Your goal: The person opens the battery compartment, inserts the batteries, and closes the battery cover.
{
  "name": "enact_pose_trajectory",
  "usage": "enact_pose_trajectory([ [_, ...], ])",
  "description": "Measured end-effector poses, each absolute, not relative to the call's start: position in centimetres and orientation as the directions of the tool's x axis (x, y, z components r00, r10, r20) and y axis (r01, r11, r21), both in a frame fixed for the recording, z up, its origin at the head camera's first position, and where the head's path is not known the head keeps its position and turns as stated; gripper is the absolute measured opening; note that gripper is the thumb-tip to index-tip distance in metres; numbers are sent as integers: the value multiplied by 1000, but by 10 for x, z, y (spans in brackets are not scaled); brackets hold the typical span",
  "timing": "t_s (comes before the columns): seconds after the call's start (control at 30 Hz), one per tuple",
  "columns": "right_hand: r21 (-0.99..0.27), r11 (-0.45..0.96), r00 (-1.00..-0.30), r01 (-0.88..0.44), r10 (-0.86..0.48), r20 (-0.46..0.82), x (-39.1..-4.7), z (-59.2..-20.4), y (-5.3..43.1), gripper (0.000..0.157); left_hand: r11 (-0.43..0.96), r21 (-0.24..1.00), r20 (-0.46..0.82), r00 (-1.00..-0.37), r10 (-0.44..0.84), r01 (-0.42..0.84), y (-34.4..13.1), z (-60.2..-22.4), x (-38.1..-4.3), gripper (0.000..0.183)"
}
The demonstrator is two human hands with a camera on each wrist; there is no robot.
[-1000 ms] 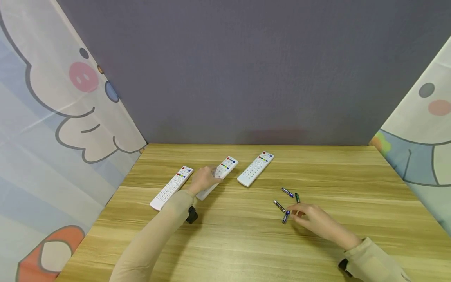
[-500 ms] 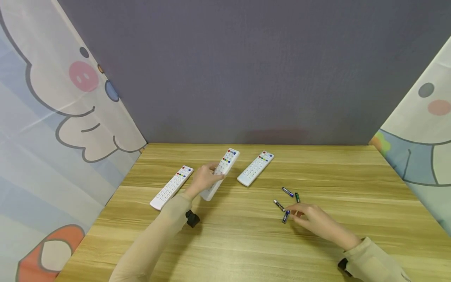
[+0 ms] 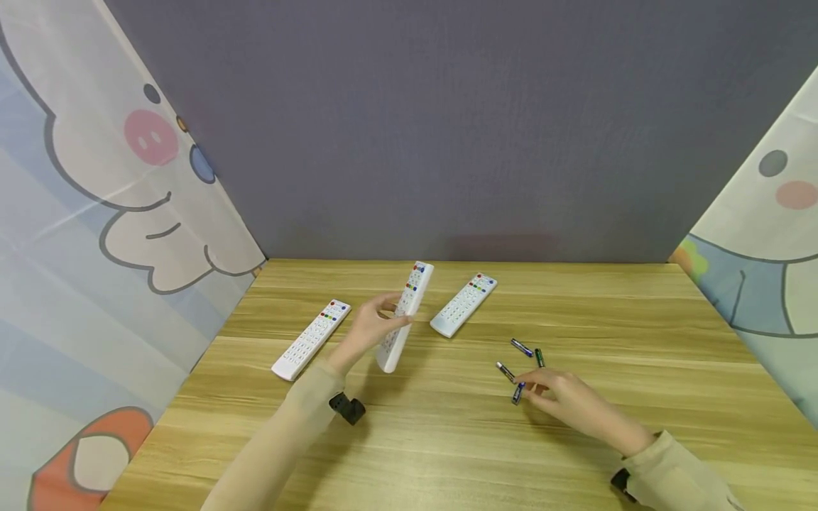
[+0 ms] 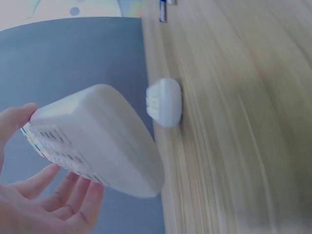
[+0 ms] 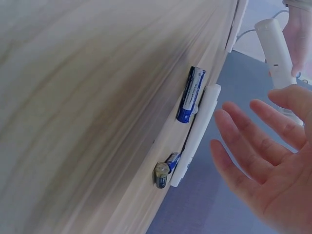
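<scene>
My left hand (image 3: 369, 328) grips a white remote control (image 3: 414, 291) by its sides, lifted and tilted with its button face toward the palm. In the left wrist view the thumb lies on one edge of that remote (image 4: 107, 141) and the fingers on the other. My right hand (image 3: 571, 403) is low over the table, fingers loosely bent and holding nothing. Its fingertips are right by a blue battery (image 3: 517, 394). Close by lie a dark battery (image 3: 505, 372), another blue battery (image 3: 521, 348) and a green battery (image 3: 540, 358).
Two more white remotes lie buttons-up on the wooden table (image 3: 434, 454): a left remote (image 3: 311, 341) beside my left forearm and a right remote (image 3: 464, 305) farther back. A grey panel (image 3: 460, 142) closes off the table's far edge, with printed curtains (image 3: 83, 234) at the sides.
My left hand has raised the middle remote off the table, tilting it more upright and shifting it slightly right. The right hand has stayed nearly still by the batteries.
</scene>
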State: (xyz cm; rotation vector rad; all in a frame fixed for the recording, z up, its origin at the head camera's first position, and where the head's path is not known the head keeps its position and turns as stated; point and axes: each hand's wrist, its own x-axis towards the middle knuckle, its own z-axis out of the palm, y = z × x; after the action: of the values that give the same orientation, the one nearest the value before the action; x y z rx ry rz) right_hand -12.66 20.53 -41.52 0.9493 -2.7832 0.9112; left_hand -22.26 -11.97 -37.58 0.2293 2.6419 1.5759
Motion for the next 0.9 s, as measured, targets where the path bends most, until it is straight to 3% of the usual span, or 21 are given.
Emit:
enact_pose_trajectory([
  [0.47, -529, 621, -805, -578, -543, 241, -120, -407, 195, 22, 135, 991, -45, -975, 220, -16, -115, -372, -196, 56],
  [0.9, -456, 561, -721, -691, -580, 379, -113, -402, 183, 21, -141, 975, -110, -921, 374, -173, -113, -367, -178, 65],
])
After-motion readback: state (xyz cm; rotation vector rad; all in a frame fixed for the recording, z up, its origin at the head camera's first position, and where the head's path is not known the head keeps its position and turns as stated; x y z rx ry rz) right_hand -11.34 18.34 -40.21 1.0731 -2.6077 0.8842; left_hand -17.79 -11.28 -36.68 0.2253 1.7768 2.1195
